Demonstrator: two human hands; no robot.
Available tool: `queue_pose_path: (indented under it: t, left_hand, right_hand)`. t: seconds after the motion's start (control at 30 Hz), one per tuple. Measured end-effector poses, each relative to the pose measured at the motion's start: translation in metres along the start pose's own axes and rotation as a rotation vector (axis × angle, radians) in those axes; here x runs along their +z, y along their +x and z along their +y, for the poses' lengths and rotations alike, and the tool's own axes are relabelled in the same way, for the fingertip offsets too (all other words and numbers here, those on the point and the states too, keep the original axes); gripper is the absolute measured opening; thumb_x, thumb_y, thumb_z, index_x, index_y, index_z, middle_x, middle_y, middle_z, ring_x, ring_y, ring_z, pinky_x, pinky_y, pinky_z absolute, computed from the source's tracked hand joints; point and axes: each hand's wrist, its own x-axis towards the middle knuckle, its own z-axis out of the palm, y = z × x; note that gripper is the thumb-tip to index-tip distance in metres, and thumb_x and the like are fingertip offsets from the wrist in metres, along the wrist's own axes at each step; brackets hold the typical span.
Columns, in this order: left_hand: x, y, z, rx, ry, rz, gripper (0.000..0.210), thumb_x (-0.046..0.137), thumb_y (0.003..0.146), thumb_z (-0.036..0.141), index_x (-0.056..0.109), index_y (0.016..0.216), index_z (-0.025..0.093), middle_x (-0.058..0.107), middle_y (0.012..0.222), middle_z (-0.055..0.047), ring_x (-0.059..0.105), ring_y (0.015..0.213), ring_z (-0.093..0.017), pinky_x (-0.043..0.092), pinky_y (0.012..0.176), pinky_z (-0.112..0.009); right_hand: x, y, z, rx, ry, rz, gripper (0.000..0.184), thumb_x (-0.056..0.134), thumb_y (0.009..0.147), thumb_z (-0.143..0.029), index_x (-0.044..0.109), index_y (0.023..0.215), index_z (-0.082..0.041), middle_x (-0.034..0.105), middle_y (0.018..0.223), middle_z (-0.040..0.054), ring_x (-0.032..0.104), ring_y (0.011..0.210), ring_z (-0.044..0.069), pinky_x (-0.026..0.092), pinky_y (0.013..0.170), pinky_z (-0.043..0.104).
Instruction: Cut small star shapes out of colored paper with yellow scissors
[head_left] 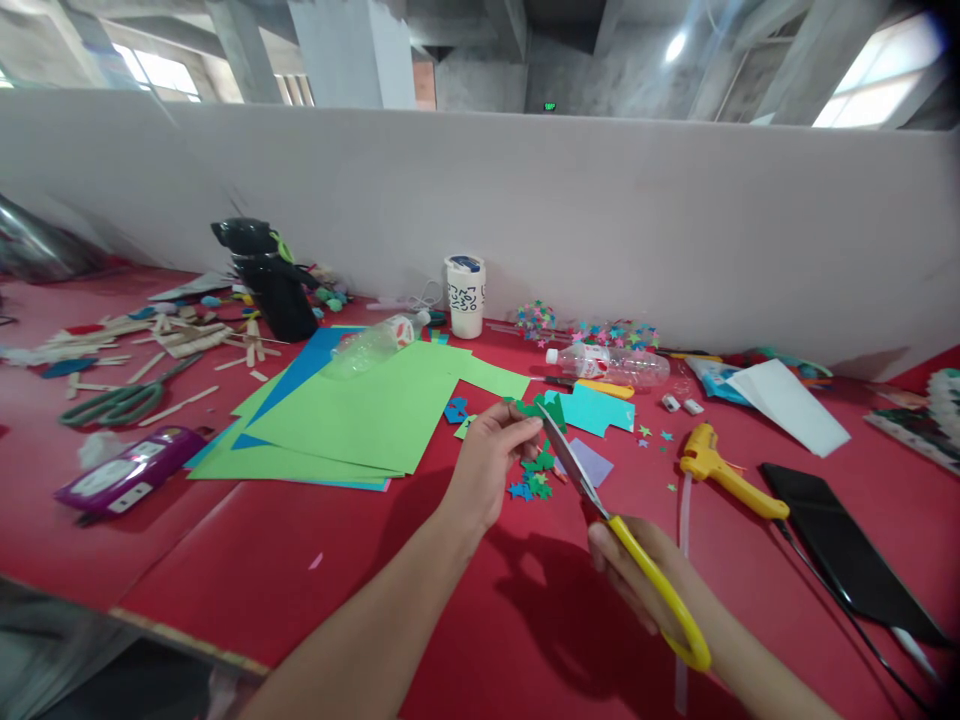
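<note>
My left hand (491, 450) pinches a small piece of dark green paper (553, 410) with jagged cut edges. Yellow-handled scissors (637, 560) are gripped in my right hand (637, 575), and their blades point up and left with the tips at the green paper. How far the blades are apart is hard to make out. Beneath the hands lie several blue and green paper stars (531, 487) and a piece of lilac paper (589, 462). A cyan paper piece (596, 410) with notched edges is just beyond the scissor tips.
Light green sheets (375, 400) lie to the left, with a plastic bottle (379, 345) on them. A yellow glue gun (724, 470) and black tablet-like slab (847, 550) are at right. At the back stand a white cup (466, 300) and black flask (270, 285). Green scissors (124, 402) lie far left.
</note>
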Motion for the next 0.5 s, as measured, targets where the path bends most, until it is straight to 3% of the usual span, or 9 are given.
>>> queue_pose_path:
  t: [0.5]
  left_hand:
    - [-0.0038,0.0018,0.0042,0.07,0.058,-0.042,0.012,0.061,0.068,0.022,0.051,0.066,0.016,0.053,0.055,0.004,0.047,0.048,-0.006,0.037,0.05,-0.018]
  right_hand:
    - [-0.0088,0.0016,-0.0003,0.012,0.015,-0.014,0.04,0.049,0.074,-0.055,0.035,0.058,-0.021,0.025,0.035,-0.0124,0.023,0.025,0.002,0.017,0.025,0.014]
